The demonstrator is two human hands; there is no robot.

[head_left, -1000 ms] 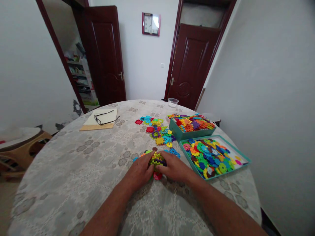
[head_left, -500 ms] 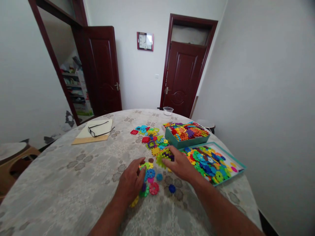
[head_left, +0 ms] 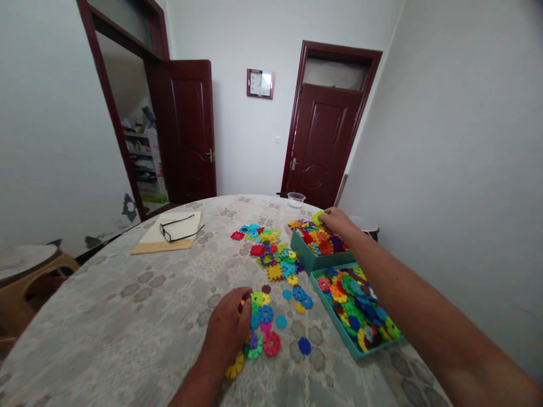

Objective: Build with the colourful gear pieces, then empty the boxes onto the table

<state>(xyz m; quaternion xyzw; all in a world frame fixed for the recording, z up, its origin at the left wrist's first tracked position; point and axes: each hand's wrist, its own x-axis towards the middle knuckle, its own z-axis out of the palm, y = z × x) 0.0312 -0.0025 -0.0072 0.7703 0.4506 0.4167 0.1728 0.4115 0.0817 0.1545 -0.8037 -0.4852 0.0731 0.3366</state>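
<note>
My right hand (head_left: 338,221) reaches to the back of the teal box (head_left: 316,257), pinching a yellow-green gear-shaped plastic piece (head_left: 317,218) over its far left part. The box is heaped with square-toothed pieces, orange, red, purple and other colours. My left hand (head_left: 229,319) rests on the table with curled fingers, against a cluster of notched plastic discs; a bit of orange shows by its fingertips, but what they grip is hidden. In that cluster are a blue disc (head_left: 266,314), a red disc (head_left: 271,343) and a yellow disc (head_left: 235,366).
A shallow teal tray (head_left: 337,325) of round discs sits under my right forearm. Loose toothed pieces (head_left: 275,273) spread left of the box. Glasses (head_left: 167,233) lie on a paper pad (head_left: 146,240). A clear plastic bowl (head_left: 296,199) stands at the far table edge.
My right hand has moved away and to the right, from the loose pieces to above the box, carrying the yellow-green piece. My left hand stays by the discs. The view has shifted slightly.
</note>
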